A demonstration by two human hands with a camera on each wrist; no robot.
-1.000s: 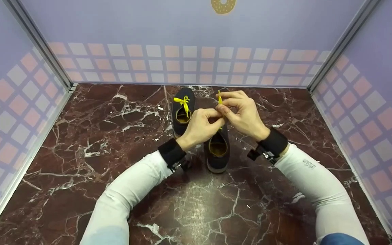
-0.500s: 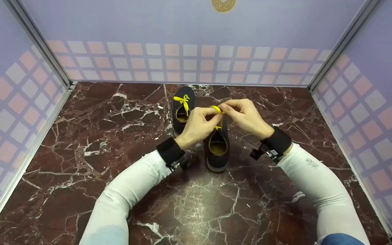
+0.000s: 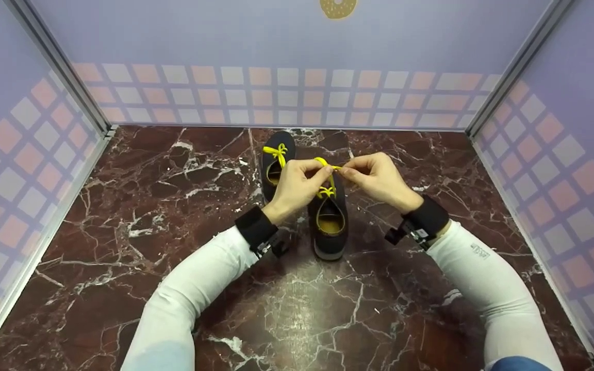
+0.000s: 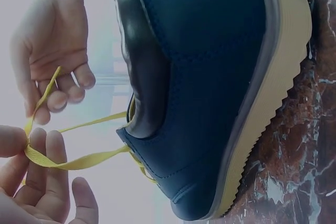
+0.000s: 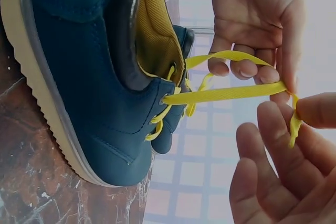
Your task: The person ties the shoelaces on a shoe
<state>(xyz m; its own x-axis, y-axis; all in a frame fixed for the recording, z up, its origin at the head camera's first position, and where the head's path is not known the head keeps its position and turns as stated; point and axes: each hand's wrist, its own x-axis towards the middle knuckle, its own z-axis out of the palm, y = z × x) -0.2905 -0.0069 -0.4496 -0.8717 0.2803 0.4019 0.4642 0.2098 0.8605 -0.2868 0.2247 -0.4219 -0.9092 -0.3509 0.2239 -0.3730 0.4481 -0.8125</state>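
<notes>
A dark blue shoe (image 3: pixel 330 246) with a yellow lining stands toe-away on the floor, below my two hands. Its yellow lace (image 5: pixel 226 94) rises in two strands from the top eyelets to my fingers. My left hand (image 3: pixel 297 189) pinches the lace between thumb and forefinger above the shoe's front. Close to its right, my right hand (image 3: pixel 383 181) pinches the lace too, at a short piece stretched between both hands. In the left wrist view a lace end (image 4: pixel 52 82) sticks up beside the fingers of the right hand.
Left of it and slightly farther off stands a second dark shoe (image 3: pixel 281 139), its yellow lace tied in a bow (image 3: pixel 278 151). The floor (image 3: pixel 137 206) is dark red marble pattern. Patterned panels (image 3: pixel 297 51) enclose it at the back and both sides.
The upright lace end in my right hand was brought down and over by the left fingers. Then the right hand shifted slightly right, drawing the lace sideways between the hands.
</notes>
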